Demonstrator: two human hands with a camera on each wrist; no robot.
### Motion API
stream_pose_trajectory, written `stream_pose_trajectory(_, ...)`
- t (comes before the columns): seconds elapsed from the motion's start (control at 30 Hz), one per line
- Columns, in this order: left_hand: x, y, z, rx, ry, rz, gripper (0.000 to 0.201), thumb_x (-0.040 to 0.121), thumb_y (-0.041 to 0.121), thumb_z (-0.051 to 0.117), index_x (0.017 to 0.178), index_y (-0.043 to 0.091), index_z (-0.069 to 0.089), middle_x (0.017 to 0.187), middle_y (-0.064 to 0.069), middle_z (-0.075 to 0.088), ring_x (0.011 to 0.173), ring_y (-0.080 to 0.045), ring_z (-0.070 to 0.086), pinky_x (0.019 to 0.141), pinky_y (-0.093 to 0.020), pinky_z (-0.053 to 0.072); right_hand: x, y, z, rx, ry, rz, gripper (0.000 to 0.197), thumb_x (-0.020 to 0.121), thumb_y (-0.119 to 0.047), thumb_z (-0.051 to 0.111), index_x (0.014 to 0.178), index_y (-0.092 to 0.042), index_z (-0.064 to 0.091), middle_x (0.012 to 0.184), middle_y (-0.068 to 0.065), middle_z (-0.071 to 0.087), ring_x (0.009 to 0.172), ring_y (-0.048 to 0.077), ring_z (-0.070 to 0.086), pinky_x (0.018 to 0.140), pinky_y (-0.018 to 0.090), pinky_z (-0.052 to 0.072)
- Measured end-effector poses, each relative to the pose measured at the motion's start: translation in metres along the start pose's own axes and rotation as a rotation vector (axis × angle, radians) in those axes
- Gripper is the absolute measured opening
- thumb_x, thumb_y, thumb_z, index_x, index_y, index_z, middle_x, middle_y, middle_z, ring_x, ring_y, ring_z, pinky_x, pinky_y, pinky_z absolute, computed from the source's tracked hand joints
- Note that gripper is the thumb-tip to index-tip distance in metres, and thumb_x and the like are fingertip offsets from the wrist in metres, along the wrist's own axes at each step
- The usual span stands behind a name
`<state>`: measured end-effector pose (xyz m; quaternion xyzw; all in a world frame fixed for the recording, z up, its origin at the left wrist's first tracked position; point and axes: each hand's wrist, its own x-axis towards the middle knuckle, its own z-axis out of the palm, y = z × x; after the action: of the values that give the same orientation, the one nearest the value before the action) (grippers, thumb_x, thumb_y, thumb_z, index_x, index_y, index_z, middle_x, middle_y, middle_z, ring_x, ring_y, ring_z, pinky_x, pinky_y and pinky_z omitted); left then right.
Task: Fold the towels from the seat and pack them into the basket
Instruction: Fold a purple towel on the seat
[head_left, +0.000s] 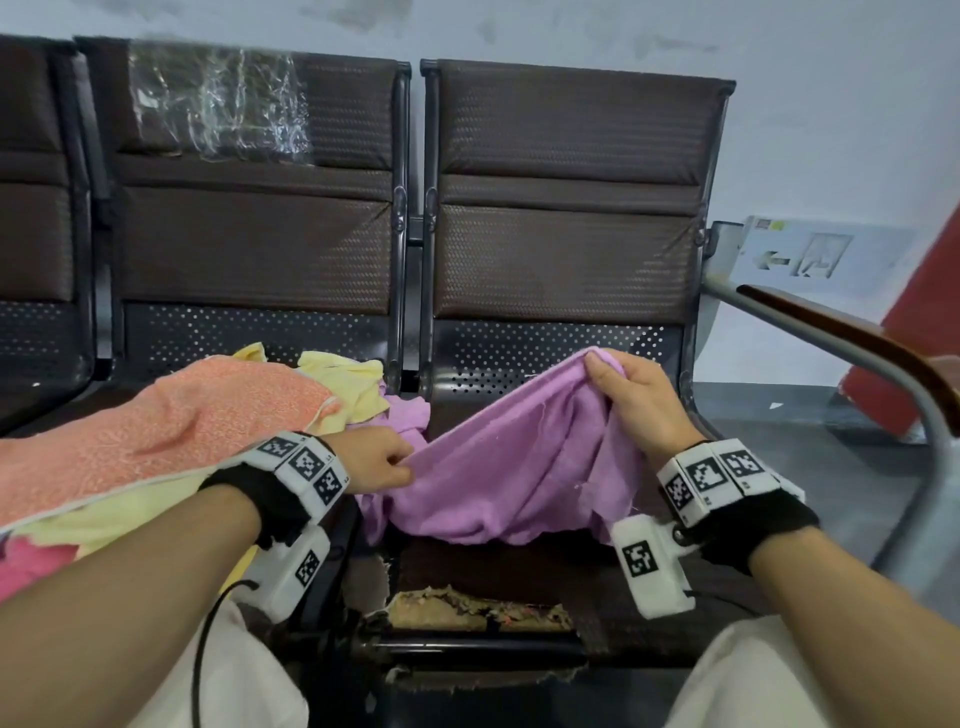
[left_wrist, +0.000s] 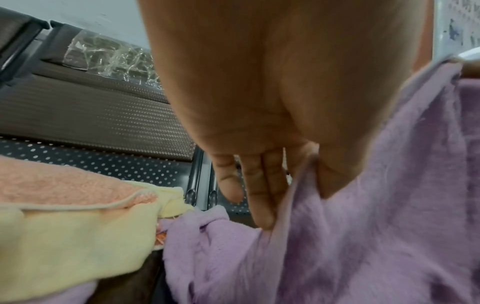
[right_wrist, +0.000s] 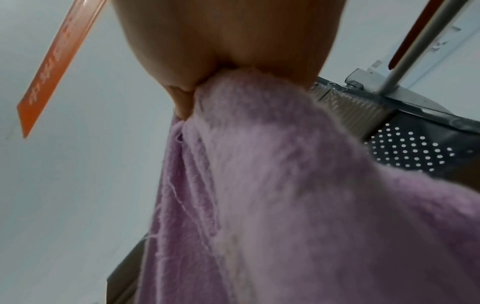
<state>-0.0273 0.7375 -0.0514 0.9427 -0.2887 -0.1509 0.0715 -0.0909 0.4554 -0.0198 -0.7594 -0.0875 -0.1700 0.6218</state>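
Public waiting area, not a home: row of linked brown padded seats (head_left: 566, 208) on metal frames with perforated panels, exit-arrow sign (head_left: 810, 254) on plain wall at 3 o'clock.

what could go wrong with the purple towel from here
The purple towel is held only by one edge, between the left hand and right hand; its sagging lower part may snag on the seat's torn front edge. It may also drag the loose purple cloth beside the pile.
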Motion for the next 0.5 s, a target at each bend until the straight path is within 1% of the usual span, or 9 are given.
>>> stream_pose_trajectory(0.1,0.001,0.005,-0.003,-0.085,0.032,-0.066,0.025,0.094,0.025,0.047,0.070,0.017,0.049,0.072,0.001,0.051,0.071,-0.015,0.047,0.067,-0.027,0.037,0.001,-0.005,-0.005,0.067,0.152,-0.008,0.031,0.093,-0.029,0.053,0.068,-0.022,0.070,0.067,-0.007,0.067,0.068,0.009,0.059,0.067,0.025,0.050)
stream_pose_trajectory(0.13,0.001,0.008,-0.006,-0.114,0.087,-0.059,0.028,0.095,0.024,0.045,0.068,0.017,0.047,0.072,0.002,0.050,0.071,-0.015,0.047,0.064,-0.025,0.035,0.001,-0.005,-0.006,0.084,0.197,0.003,0.034,0.095,-0.026,0.052,0.068,-0.022,0.072,0.069,-0.007,0.068,0.069,0.009,0.061,0.068,0.024,0.051)
stream_pose_trajectory(0.2,0.001,0.020,-0.013,-0.199,0.270,-0.026,0.034,0.097,0.025,0.043,0.065,0.017,0.045,0.067,0.003,0.048,0.066,-0.014,0.045,0.057,-0.023,0.032,0.002,-0.008,-0.005,0.126,0.273,0.041,0.038,0.097,-0.024,0.051,0.067,-0.025,0.075,0.069,-0.007,0.071,0.069,0.006,0.065,0.067,0.020,0.052)
stream_pose_trajectory(0.23,0.002,0.027,-0.017,-0.270,0.379,0.000,0.035,0.098,0.026,0.044,0.065,0.014,0.049,0.066,0.002,0.050,0.064,-0.013,0.044,0.057,-0.024,0.032,0.004,-0.009,-0.005,0.157,0.309,0.068,0.040,0.097,-0.024,0.051,0.065,-0.025,0.075,0.067,-0.007,0.071,0.066,0.004,0.066,0.063,0.018,0.052)
stream_pose_trajectory(0.3,0.005,0.040,-0.025,-0.479,0.550,0.068,0.034,0.096,0.027,0.047,0.071,0.006,0.056,0.067,0.000,0.052,0.063,-0.010,0.044,0.061,-0.028,0.034,0.009,-0.011,-0.001,0.231,0.386,0.133,0.038,0.095,-0.024,0.054,0.062,-0.017,0.072,0.060,-0.007,0.070,0.057,0.003,0.065,0.053,0.015,0.050)
stream_pose_trajectory(0.33,0.008,0.045,-0.030,-0.609,0.604,0.107,0.034,0.096,0.027,0.048,0.074,0.003,0.057,0.068,-0.001,0.051,0.064,-0.010,0.044,0.063,-0.030,0.037,0.012,-0.011,0.001,0.247,0.413,0.154,0.035,0.095,-0.023,0.055,0.065,-0.014,0.070,0.059,-0.008,0.069,0.056,0.003,0.064,0.052,0.014,0.049)
stream_pose_trajectory(0.37,0.011,0.048,-0.034,-0.731,0.643,0.139,0.035,0.095,0.029,0.049,0.077,0.000,0.058,0.071,-0.003,0.050,0.068,-0.011,0.044,0.065,-0.031,0.038,0.016,-0.009,0.003,0.237,0.426,0.157,0.030,0.094,-0.021,0.056,0.070,-0.011,0.069,0.060,-0.007,0.069,0.057,0.004,0.064,0.054,0.015,0.049)
stream_pose_trajectory(0.43,0.016,0.049,-0.038,-0.920,0.709,0.154,0.038,0.095,0.030,0.051,0.076,-0.003,0.056,0.074,-0.005,0.046,0.072,-0.013,0.041,0.067,-0.032,0.036,0.022,-0.001,0.007,0.132,0.410,0.141,0.020,0.091,-0.014,0.057,0.079,-0.004,0.069,0.069,-0.001,0.068,0.068,0.011,0.062,0.064,0.021,0.049)
stream_pose_trajectory(0.5,0.023,0.042,-0.034,-1.024,0.710,0.119,0.038,0.094,0.029,0.053,0.073,-0.003,0.054,0.072,-0.007,0.044,0.070,-0.016,0.040,0.067,-0.032,0.034,0.026,0.014,0.010,-0.090,0.330,0.148,0.010,0.087,-0.013,0.061,0.084,-0.011,0.071,0.079,0.002,0.067,0.077,0.014,0.058,0.070,0.024,0.048)
